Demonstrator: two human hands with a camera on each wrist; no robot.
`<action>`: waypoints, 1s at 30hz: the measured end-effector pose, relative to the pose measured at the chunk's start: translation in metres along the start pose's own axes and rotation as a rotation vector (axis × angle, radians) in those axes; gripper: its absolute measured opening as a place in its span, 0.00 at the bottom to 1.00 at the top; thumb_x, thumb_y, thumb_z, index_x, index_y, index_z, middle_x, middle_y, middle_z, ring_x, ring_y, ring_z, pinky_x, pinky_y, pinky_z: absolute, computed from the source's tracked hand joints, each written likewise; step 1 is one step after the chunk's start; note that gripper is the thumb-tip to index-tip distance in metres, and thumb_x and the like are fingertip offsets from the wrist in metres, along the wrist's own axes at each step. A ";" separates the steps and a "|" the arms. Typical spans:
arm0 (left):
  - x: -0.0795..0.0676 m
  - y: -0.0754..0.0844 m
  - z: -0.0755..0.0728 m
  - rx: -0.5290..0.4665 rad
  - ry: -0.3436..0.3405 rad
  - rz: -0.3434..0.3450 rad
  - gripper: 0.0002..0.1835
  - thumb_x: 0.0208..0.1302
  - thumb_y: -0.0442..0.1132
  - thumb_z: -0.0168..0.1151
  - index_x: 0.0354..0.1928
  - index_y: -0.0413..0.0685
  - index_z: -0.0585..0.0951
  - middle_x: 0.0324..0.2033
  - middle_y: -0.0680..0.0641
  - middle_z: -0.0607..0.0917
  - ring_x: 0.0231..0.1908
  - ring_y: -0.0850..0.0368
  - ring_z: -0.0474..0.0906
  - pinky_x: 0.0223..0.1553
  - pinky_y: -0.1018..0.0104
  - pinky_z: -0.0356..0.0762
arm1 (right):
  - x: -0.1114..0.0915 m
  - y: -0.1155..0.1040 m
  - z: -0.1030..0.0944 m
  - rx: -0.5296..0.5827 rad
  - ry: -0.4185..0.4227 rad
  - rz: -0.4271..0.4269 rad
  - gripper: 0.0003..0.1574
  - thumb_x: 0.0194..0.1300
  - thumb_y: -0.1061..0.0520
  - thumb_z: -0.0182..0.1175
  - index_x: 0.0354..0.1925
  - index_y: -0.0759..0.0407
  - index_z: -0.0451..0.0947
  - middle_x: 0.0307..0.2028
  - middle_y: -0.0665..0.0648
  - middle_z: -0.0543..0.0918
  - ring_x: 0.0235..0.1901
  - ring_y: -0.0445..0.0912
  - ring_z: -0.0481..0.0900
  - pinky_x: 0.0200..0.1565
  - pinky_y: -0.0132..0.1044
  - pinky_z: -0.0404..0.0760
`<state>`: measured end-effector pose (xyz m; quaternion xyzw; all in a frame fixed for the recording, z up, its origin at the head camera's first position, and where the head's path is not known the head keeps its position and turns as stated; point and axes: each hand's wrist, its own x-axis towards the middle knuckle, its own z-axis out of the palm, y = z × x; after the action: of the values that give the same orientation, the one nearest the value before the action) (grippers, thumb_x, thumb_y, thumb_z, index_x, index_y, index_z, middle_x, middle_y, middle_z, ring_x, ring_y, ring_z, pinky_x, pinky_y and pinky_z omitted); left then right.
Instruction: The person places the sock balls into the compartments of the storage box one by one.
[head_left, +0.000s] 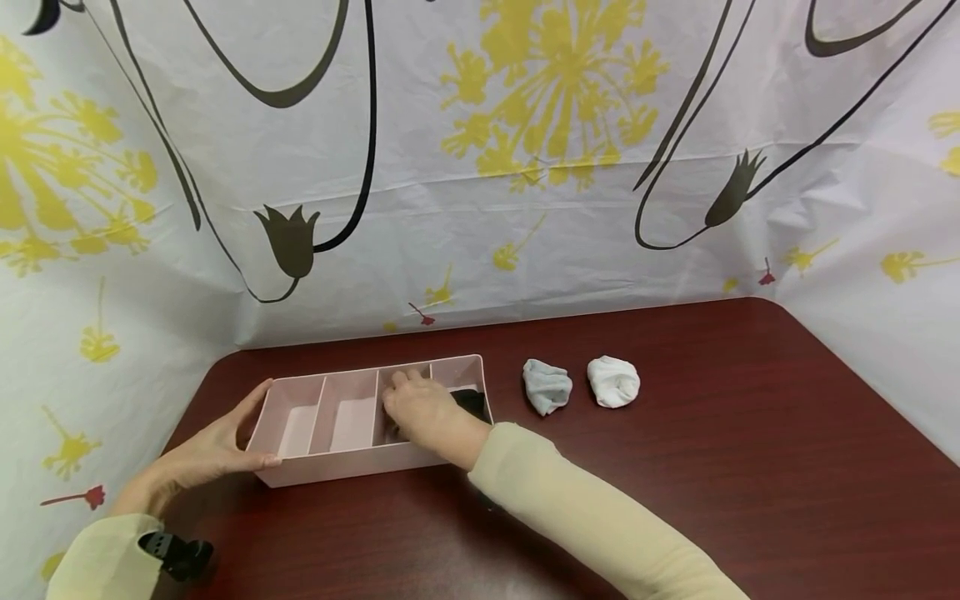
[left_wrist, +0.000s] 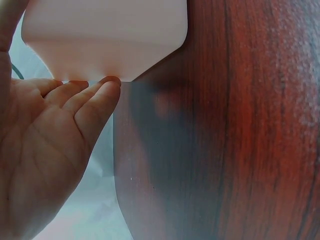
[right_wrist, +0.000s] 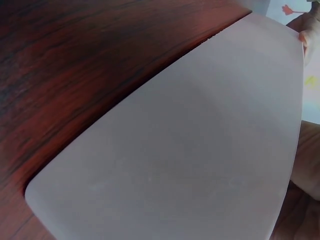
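Note:
A pink box [head_left: 352, 465] with a row of compartments stands on the table. My left hand [head_left: 206, 454] grips its left end, thumb along the front wall; in the left wrist view, the fingers of that hand [left_wrist: 55, 130] press against the end wall. My right hand [head_left: 427, 414] reaches down into the third compartment from the left, fingers bent. A dark patch shows under it, but I cannot tell whether the fingers hold anything. In the rightmost compartment lies a black cloth bundle [head_left: 471, 402], partly behind the right wrist. The box's outer wall [right_wrist: 175, 135] fills most of the right wrist view.
Right of the box lie a grey balled cloth [head_left: 547, 387] and a white balled cloth [head_left: 613, 382], side by side on the dark red table [head_left: 750, 450]. A patterned white sheet [head_left: 450, 208] hangs behind the table and at its sides.

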<state>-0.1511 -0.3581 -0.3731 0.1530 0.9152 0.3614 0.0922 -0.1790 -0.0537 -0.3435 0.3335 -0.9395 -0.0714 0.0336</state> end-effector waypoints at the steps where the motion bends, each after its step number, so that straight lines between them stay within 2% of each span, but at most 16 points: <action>1: 0.000 0.000 0.000 -0.003 -0.001 0.002 0.58 0.54 0.39 0.70 0.78 0.50 0.40 0.69 0.30 0.57 0.49 0.87 0.55 0.45 0.76 0.70 | 0.000 0.001 0.000 0.020 -0.005 -0.004 0.22 0.57 0.46 0.70 0.48 0.50 0.81 0.46 0.51 0.78 0.49 0.45 0.74 0.46 0.33 0.79; 6: 0.000 -0.001 0.000 -0.017 -0.004 0.000 0.58 0.55 0.38 0.69 0.78 0.52 0.39 0.70 0.31 0.56 0.50 0.87 0.54 0.46 0.77 0.69 | -0.005 0.009 0.000 0.110 0.010 -0.039 0.23 0.58 0.44 0.69 0.49 0.52 0.80 0.47 0.52 0.78 0.50 0.46 0.75 0.47 0.34 0.79; 16: -0.001 -0.002 0.000 -0.004 0.001 -0.005 0.58 0.55 0.39 0.70 0.79 0.54 0.39 0.69 0.31 0.57 0.50 0.86 0.54 0.47 0.78 0.67 | -0.026 0.034 -0.007 0.359 0.174 -0.123 0.34 0.58 0.43 0.69 0.59 0.58 0.76 0.56 0.57 0.79 0.56 0.50 0.79 0.54 0.41 0.79; 21: -0.001 -0.001 0.000 0.001 0.000 -0.008 0.58 0.55 0.39 0.70 0.79 0.53 0.40 0.69 0.31 0.58 0.50 0.86 0.54 0.46 0.77 0.67 | -0.041 0.053 -0.004 0.423 0.327 -0.148 0.35 0.57 0.46 0.71 0.58 0.61 0.77 0.50 0.59 0.81 0.50 0.49 0.80 0.50 0.40 0.80; 24: 0.000 -0.001 0.000 -0.002 -0.004 -0.010 0.58 0.55 0.39 0.70 0.78 0.52 0.39 0.69 0.31 0.58 0.49 0.85 0.55 0.46 0.77 0.67 | -0.051 0.067 -0.001 0.442 0.415 -0.134 0.35 0.55 0.47 0.72 0.57 0.63 0.77 0.49 0.59 0.82 0.48 0.49 0.81 0.48 0.40 0.80; 30: 0.000 0.001 -0.001 0.022 -0.001 -0.016 0.58 0.55 0.40 0.70 0.78 0.52 0.40 0.68 0.31 0.60 0.50 0.86 0.54 0.47 0.75 0.68 | -0.072 0.099 0.008 0.539 0.537 -0.096 0.37 0.52 0.51 0.74 0.57 0.66 0.77 0.50 0.62 0.82 0.50 0.51 0.81 0.51 0.43 0.80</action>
<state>-0.1509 -0.3580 -0.3722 0.1468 0.9202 0.3504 0.0940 -0.1854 0.0686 -0.3375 0.3806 -0.8657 0.2666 0.1860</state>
